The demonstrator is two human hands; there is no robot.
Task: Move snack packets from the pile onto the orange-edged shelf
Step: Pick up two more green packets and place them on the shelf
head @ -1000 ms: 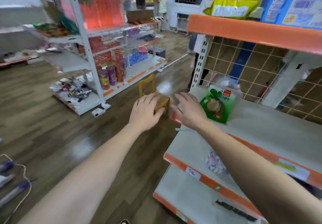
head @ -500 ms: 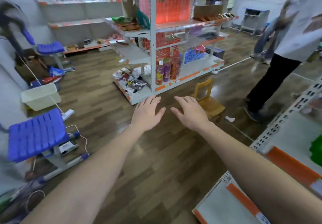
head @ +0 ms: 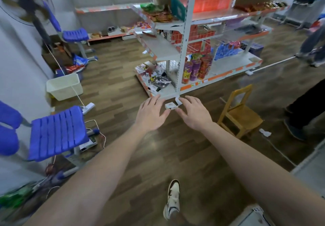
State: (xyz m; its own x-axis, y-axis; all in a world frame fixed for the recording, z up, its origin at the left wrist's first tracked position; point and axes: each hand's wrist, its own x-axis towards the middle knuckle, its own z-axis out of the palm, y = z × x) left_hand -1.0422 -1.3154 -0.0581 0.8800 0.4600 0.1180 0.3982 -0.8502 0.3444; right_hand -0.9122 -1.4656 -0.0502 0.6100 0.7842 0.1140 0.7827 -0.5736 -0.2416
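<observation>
**Clerk:** Landmark for the count?

**Checker:** White shelving unit (head: 182, 53), orange strips on its shelf edges, standing on the wood floor (head: 123, 88).

**Clerk:** Items far left of it?

**Checker:** One standing fan (head: 26, 2), blurred. One blue slatted chair (head: 58, 130), nearer the camera. One cream tub (head: 64, 86) between that chair and the unit, with a white power strip (head: 88, 105) just beside it.

**Clerk:** Task stock?

**Checker:** Snack packets (head: 158, 14), one lot, lying on the unit's upper end shelf. One jumbled heap (head: 149, 72) on the unit's bottom end shelf, with a metal bowl (head: 159, 83) among it. Which lot is the pile meant, cannot tell.

**Clerk:** Hands?

**Checker:** Left hand (head: 151, 115), in front of the unit's foot, palm down, fingers straight and spread wide, holding nothing. Right hand (head: 193, 115), just beside it, the same: fingers wide, nothing held. The two are apart, not touching. One small white box (head: 171, 106) on the floor at the unit's foot shows between their fingertips. Nearer the camera than the hands, the wearer's own shoe (head: 173, 199).

**Clerk:** Right of the unit?

**Checker:** One small wooden chair (head: 241, 113), upright, near the unit's front corner. One other person's dark trouser leg (head: 306, 101), at the frame edge, well apart from the unit.
</observation>
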